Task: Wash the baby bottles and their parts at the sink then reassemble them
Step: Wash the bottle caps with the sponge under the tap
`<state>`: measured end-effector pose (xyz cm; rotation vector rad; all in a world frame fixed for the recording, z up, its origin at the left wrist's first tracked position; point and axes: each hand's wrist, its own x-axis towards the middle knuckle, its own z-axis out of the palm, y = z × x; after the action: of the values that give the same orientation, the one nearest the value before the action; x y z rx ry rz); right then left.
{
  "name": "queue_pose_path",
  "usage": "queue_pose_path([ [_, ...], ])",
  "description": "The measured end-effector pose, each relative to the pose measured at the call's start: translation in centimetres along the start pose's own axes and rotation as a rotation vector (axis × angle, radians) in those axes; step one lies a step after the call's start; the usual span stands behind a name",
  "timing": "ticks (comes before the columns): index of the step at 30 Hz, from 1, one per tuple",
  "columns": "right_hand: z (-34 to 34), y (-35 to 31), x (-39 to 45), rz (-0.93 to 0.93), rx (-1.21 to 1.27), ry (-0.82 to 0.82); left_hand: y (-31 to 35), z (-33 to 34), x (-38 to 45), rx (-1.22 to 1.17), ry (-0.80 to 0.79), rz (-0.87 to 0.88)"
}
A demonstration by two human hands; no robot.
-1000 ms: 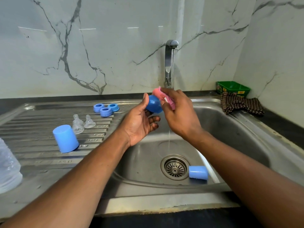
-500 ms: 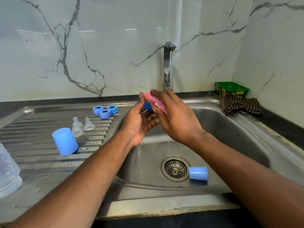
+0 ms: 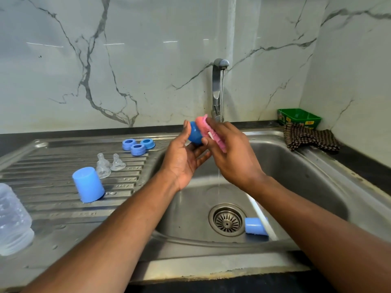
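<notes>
Nearest, a clear bottle (image 3: pixel 12 218) stood at the left edge of the draining board (image 3: pixel 53 208), and a blue cap (image 3: pixel 255 226) lay on its side by the drain (image 3: pixel 227 220) in the sink (image 3: pixel 306 187). Further in, another blue cap (image 3: pixel 88 185) stood mouth-down, with two clear teats (image 3: pixel 110 166) and three blue rings (image 3: pixel 138 144) beyond. Over the basin, the left hand (image 3: pixel 182 159) gripped a third blue cap (image 3: pixel 195 133), while the right hand (image 3: pixel 230 153) pinched a pink sponge (image 3: pixel 206 132) against it, under the running tap (image 3: pixel 218 89). A checked cloth (image 3: pixel 309 139) and green box (image 3: pixel 299 117) sat far right.
</notes>
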<state>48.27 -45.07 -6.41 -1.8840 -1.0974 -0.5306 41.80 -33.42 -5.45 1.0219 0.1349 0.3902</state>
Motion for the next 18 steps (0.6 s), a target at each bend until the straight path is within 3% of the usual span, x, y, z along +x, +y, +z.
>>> queue_pose_path([
  [2,0.2,-0.5,-0.1,-0.034,-0.032,-0.015,-0.1,-0.2,0.0,-0.016,0.010,0.002],
  [6,0.1,0.6,0.6,0.090,-0.109,-0.009,-0.2,-0.3,0.2,0.005,0.047,0.012],
  [11,-0.5,0.7,0.1,-0.074,-0.078,-0.027,-0.1,-0.4,0.6,0.062,0.147,0.036],
  [18,0.1,1.0,0.7,0.021,-0.020,0.126,0.5,0.3,0.5,0.058,0.026,0.067],
])
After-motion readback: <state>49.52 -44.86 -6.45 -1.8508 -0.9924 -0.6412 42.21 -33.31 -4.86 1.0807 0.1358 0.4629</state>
